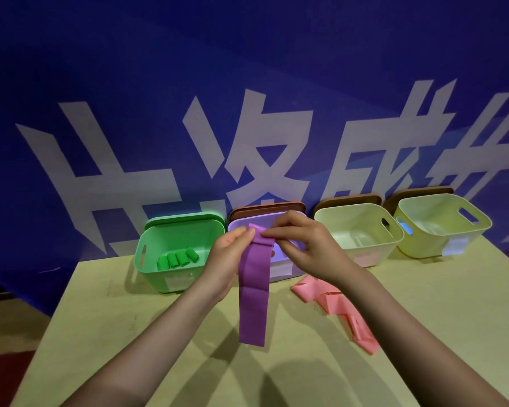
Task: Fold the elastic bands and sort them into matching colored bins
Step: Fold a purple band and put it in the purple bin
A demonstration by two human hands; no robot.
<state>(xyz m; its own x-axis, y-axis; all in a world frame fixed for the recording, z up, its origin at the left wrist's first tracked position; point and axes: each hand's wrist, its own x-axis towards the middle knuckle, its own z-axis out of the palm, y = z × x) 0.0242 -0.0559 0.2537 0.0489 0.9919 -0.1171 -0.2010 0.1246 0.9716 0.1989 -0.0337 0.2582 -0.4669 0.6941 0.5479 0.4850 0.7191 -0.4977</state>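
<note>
- Head view: long flat purple elastic band (pixel 254 292) hanging in front of the lilac plastic bin (pixel 279 270), above the pale yellow-green table (pixel 106 342)
- Left hand (pixel 227 259) and right hand (pixel 303 245) both pinching its top end, starting a roll there
- Looks light, limp and stretchy, likely grippy rather than slick; best held at the top corners
- Long axis vertical, free end pointing down toward the table
- Rolled green bands (pixel 178 258) lying in the green plastic bin (pixel 156 277); crumpled pink elastic band (pixel 335 306) on the table

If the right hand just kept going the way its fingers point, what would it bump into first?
The right hand points leftward, so it would likely meet the left hand first, across the purple band both pinch; depth is hard to judge.
</note>
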